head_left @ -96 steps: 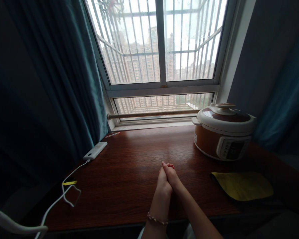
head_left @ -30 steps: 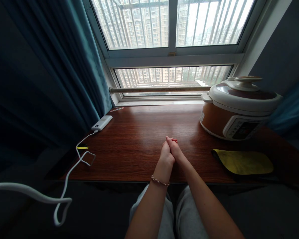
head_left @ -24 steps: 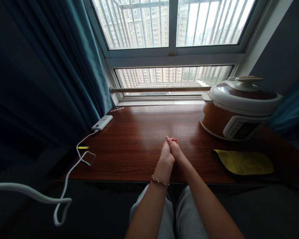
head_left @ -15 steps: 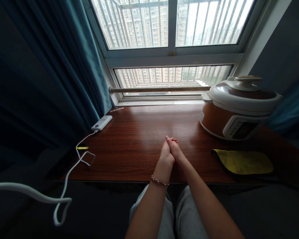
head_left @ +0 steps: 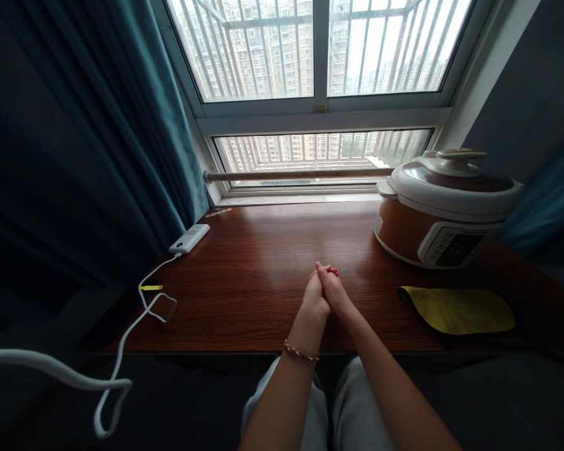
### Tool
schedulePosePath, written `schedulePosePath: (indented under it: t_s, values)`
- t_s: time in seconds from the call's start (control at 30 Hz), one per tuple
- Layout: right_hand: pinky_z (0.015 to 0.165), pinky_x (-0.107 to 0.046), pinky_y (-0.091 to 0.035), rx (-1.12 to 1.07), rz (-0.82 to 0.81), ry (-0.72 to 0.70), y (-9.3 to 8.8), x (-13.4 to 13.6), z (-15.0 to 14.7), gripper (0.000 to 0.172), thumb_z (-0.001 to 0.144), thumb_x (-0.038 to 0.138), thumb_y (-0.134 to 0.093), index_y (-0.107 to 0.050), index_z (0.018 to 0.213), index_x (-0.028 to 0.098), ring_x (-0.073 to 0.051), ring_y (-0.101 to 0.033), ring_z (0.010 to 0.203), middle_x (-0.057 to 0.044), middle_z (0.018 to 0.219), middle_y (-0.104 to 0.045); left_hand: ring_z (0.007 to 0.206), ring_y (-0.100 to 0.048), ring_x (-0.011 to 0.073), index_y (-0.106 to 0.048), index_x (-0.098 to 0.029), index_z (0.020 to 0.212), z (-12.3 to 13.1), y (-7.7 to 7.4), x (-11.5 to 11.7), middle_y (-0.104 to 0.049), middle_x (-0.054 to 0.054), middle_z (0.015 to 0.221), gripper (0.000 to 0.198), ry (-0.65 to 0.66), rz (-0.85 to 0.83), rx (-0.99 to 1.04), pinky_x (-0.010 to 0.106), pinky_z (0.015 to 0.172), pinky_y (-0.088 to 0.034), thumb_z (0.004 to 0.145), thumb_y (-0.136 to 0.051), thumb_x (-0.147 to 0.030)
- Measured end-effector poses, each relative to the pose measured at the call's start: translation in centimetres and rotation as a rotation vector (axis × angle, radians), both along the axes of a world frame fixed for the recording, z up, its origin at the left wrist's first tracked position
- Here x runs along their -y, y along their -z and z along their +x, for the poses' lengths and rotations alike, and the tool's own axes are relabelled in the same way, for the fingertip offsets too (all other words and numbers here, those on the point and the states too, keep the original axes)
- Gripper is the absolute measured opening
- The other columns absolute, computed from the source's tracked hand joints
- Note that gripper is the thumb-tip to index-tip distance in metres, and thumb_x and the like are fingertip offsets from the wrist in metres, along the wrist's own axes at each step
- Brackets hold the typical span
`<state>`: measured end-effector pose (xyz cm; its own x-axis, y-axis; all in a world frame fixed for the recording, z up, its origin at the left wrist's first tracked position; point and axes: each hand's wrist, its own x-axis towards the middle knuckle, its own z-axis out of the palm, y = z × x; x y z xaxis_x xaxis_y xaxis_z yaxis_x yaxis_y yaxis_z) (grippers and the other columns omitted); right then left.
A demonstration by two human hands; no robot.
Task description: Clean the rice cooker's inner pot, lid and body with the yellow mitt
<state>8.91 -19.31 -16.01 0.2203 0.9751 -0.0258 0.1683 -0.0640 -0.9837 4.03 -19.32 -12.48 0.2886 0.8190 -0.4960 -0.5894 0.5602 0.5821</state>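
Observation:
My left hand (head_left: 316,297) and my right hand (head_left: 333,289) are clasped together over the front middle of the dark reddish wooden tabletop (head_left: 263,263). Their fingers are closed around each other, and no object shows in them. The palms, pressed against each other, are hidden. A thin braided bracelet (head_left: 301,352) circles the left wrist. Off to the right of my hands lies a yellow cloth-like pad (head_left: 460,310) with a dark edge.
A brown and white electric cooker (head_left: 446,213) with a lid stands at the back right. At the left are a white power bank (head_left: 190,238), its white cable (head_left: 122,351) hanging over the edge, and a small yellow strip (head_left: 151,287). A blue curtain (head_left: 169,138) borders a barred window (head_left: 319,50).
The view has tilted slightly, so the tabletop and its objects sit a little lower in the picture. My hands stay clasped in nearly the same place.

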Motion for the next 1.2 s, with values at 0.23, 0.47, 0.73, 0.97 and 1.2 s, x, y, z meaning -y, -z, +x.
schedulePosePath:
  t_s: [0.23, 0.47, 0.73, 0.97, 1.2]
  values:
    - [0.091, -0.035, -0.043, -0.038, 0.196, 0.091, -2.0, 4.6, 2.8, 0.060, 0.086, 0.060, -0.031, -0.057, 0.121, 0.020, -0.023, -0.058, 0.105, -0.009, 0.108, -0.066, 0.069, -0.064, 0.0193, -0.067, -0.013, 0.090, 0.6, -1.5, 1.8, -0.068, 0.010, 0.077, 0.022, 0.439, 0.016, 0.171, 0.028, 0.064, -0.047, 0.078, -0.056, -0.028]
    - [0.093, -0.046, -0.039, 0.825, 0.166, 0.748, -1.2, 9.4, 12.6, 0.052, 0.087, 0.049, -0.035, -0.054, 0.123, 0.017, -0.032, -0.051, 0.112, -0.013, 0.130, -0.052, 0.077, -0.062, 0.0181, -0.066, -0.022, 0.106, 1.8, -1.2, 3.0, -0.067, 0.008, 0.102, 0.035, 0.447, 0.373, -0.285, 0.024, 0.062, -0.042, 0.073, -0.063, -0.031]
    - [0.082, -0.059, -0.041, 0.904, -0.050, 0.499, 4.2, 9.1, 12.2, 0.053, 0.082, 0.048, -0.038, -0.065, 0.097, 0.006, -0.043, -0.053, 0.106, -0.032, 0.110, -0.057, 0.084, -0.058, 0.0223, -0.071, -0.018, 0.079, 1.4, -0.6, 1.6, -0.067, 0.009, 0.087, 0.012, 0.205, 0.623, -0.520, 0.028, 0.079, -0.041, 0.068, -0.068, -0.022]
    - [0.090, -0.038, -0.045, 0.431, 0.216, 0.428, -0.4, 6.8, 3.7, 0.039, 0.086, 0.033, -0.033, -0.062, 0.106, 0.015, -0.024, -0.059, 0.102, -0.013, 0.110, -0.063, 0.126, -0.032, 0.0432, -0.063, -0.018, 0.105, 0.6, 0.6, 2.9, -0.050, 0.022, 0.128, 0.032, 0.366, 0.771, -1.209, 0.062, 0.100, -0.018, 0.076, -0.058, -0.031]
    - [0.090, -0.040, -0.043, 0.461, 0.300, 0.455, 0.3, 7.9, 2.5, 0.029, 0.086, 0.029, -0.037, -0.062, 0.090, 0.014, -0.025, -0.057, 0.099, -0.014, 0.103, -0.063, 0.136, -0.001, 0.0457, -0.042, -0.017, 0.134, 1.8, 3.6, 3.5, -0.013, 0.019, 0.151, 0.053, 0.547, 0.676, -1.592, 0.076, 0.091, -0.001, 0.082, -0.047, -0.029]
